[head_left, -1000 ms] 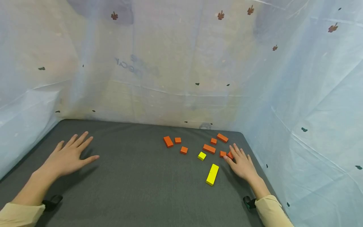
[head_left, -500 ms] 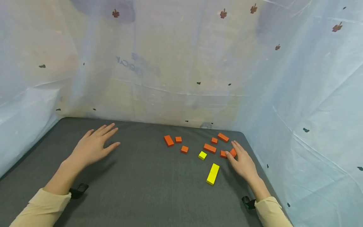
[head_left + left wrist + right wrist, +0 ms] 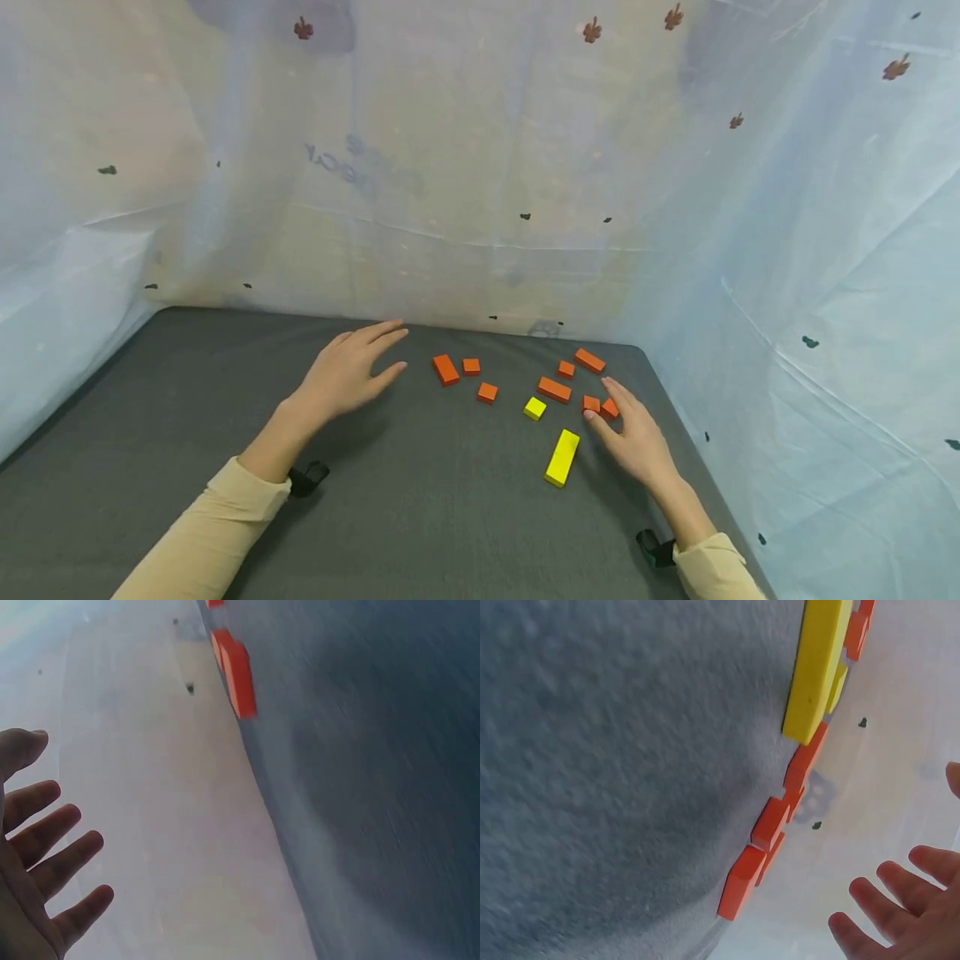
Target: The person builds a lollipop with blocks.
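Note:
My left hand (image 3: 341,375) hovers over the table with its fingers spread and nothing in them. To its right lie an orange rectangular block (image 3: 446,370) and two small orange blocks, one of them a cube-like piece (image 3: 487,392). My right hand (image 3: 636,437), also empty, is held above the table at the right, thumb apart from the fingers. Close to its thumb and fingers sit a small orange block (image 3: 591,404) and another orange block (image 3: 610,408), partly covered by the hand. A long yellow block (image 3: 562,458) and a small yellow block (image 3: 535,407) lie left of it.
Farther back are more orange blocks, including a long one (image 3: 553,389) and another long one (image 3: 590,360) near the far right corner. The dark grey table (image 3: 420,500) is enclosed by pale plastic sheeting (image 3: 420,200) at the back and both sides.
My left hand has swept rightward from the table's left side toward the orange blocks. My right hand has shifted only slightly. The blocks have stayed where they were.

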Demonstrator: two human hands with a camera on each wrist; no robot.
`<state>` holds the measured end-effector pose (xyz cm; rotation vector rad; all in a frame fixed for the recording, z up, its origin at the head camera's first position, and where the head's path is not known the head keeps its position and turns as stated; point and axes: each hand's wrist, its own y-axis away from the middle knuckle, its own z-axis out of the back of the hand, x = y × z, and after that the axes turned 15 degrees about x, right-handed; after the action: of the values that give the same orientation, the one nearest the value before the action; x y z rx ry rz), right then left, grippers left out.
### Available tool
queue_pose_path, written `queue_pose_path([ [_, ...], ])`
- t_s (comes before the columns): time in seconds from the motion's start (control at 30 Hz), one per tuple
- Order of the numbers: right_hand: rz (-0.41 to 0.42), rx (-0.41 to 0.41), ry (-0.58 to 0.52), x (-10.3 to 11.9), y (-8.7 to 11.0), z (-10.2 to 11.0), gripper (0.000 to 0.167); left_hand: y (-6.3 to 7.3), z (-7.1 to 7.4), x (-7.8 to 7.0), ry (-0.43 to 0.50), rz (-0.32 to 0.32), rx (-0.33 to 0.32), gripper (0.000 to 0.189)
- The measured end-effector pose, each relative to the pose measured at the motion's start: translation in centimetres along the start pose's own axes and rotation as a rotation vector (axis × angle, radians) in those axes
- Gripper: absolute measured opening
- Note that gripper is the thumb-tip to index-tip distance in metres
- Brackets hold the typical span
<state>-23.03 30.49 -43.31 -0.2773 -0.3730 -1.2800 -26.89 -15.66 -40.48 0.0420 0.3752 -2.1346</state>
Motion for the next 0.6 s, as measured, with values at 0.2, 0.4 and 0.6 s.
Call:
queue_pose_path([
  [0.2, 0.035, 0.025, -0.001, 0.4, 1.0, -1.0, 0.079, -3.2, -1.3, -2.7, 0.077, -0.057, 0.006, 0.056],
  [0.4, 0.054, 0.071, 0.016, 0.8, 1.5, -1.8, 0.084, -6.1, -3.3, -4.8, 0.163, -0.09, 0.035, 0.053],
  [0.6, 0.052, 0.127, 0.04, 1.4, 1.7, -2.6, 0.086, -8.6, -5.2, -6.6, 0.23, -0.111, 0.114, 0.051],
])
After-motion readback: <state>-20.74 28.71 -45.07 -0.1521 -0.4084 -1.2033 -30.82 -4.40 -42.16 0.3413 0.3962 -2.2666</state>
